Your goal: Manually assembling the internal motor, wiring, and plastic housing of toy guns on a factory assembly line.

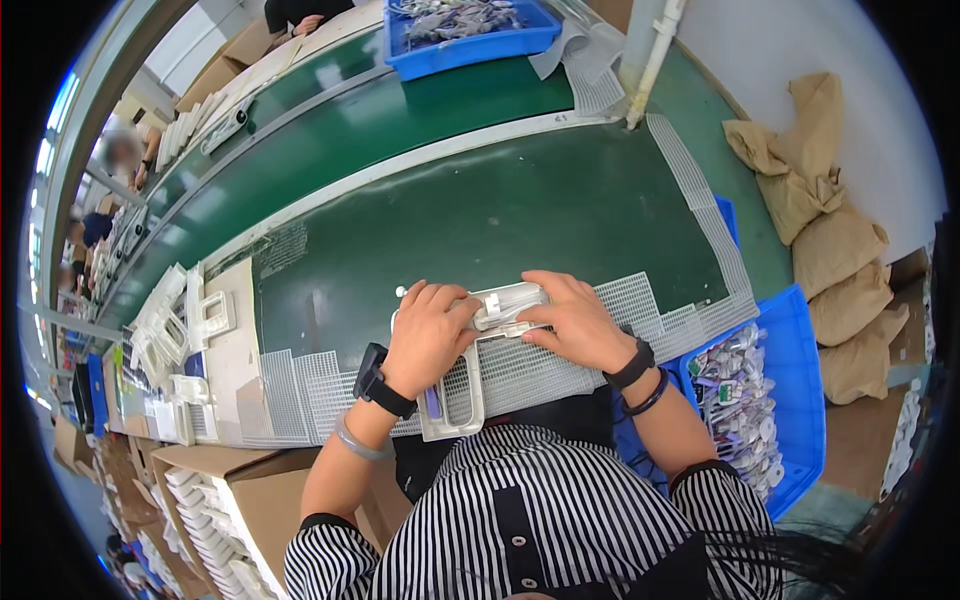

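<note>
My left hand point(428, 335) and my right hand point(572, 318) both press on a small white plastic part point(508, 302) held between them at the near edge of the green table point(480, 210). Under it lies a white plastic tray-shaped piece point(455, 400) with a long slot, reaching toward my body. A small purple item point(432, 402) sits in that piece below my left wrist. The left wrist carries a black watch and a pale bangle; the right wrist has dark bands.
White mesh sheets point(640, 305) line the table's near and right edges. A blue bin point(790, 400) of small packed parts stands at my right, another blue bin point(470, 45) at the far side. Stacks of white frames point(175, 320) and cardboard boxes point(250, 500) sit left. Tan sacks point(830, 240) lie right.
</note>
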A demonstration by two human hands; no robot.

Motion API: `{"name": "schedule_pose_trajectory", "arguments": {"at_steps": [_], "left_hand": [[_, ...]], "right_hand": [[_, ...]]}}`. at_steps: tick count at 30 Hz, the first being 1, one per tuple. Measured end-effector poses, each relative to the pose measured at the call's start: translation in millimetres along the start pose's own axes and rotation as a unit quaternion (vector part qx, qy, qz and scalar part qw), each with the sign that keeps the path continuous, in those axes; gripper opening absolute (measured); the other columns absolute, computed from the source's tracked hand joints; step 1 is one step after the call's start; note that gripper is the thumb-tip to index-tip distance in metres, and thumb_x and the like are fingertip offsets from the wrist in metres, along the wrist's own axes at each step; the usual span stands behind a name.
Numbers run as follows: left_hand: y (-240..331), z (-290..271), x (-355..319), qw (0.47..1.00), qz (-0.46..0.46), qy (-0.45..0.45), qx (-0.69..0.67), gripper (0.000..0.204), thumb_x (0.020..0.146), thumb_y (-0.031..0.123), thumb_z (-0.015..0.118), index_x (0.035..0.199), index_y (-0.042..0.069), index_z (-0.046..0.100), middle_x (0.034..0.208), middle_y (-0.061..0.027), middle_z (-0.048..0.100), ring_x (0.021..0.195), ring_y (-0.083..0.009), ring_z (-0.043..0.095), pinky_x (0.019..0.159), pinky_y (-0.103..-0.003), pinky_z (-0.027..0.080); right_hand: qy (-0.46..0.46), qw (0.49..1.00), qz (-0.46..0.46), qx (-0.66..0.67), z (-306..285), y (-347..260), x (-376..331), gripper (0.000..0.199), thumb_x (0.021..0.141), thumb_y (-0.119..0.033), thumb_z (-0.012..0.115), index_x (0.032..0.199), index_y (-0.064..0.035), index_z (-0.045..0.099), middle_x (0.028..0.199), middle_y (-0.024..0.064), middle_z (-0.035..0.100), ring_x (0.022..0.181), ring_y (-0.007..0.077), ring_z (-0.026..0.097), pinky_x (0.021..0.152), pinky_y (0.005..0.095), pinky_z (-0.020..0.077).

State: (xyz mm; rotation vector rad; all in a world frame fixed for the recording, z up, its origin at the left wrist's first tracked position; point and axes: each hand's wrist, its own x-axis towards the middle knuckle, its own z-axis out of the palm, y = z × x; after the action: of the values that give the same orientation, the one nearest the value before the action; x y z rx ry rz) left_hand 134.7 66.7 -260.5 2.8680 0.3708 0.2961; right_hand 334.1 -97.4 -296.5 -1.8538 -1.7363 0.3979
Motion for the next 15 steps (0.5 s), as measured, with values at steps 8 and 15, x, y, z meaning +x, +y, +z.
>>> {"name": "schedule_pose_trajectory", "arguments": {"at_steps": [8,15], "left_hand": [[15,18,-9,0.983,0.023,0.044,0.178,0.045,0.083,0.016,0.074,0.125,0.007,0.062,0.114,-0.0063,0.065,0.114,-0.0255,0.06,0.113,-0.053,0.039],[18,13,-11,0.992,-0.011,0.019,0.127,0.052,0.088,0.011,0.065,0.139,0.005,0.056,0.115,-0.0091,0.064,0.111,-0.0294,0.06,0.112,-0.052,0.039]], "right_hand": [[0.018,1.0,0.007,-0.001,2,1,-2,0.025,0.083,-0.029,0.078,0.102,-0.0121,0.08,0.146,0.0126,0.052,0.134,0.033,0.047,0.108,0.0457,0.0391],[0.021,1.0,0.0,0.013,4,3,-2,0.025,0.084,-0.027,0.078,0.104,-0.0117,0.078,0.144,0.0146,0.053,0.132,0.0342,0.049,0.107,0.0463,0.0387]]}}
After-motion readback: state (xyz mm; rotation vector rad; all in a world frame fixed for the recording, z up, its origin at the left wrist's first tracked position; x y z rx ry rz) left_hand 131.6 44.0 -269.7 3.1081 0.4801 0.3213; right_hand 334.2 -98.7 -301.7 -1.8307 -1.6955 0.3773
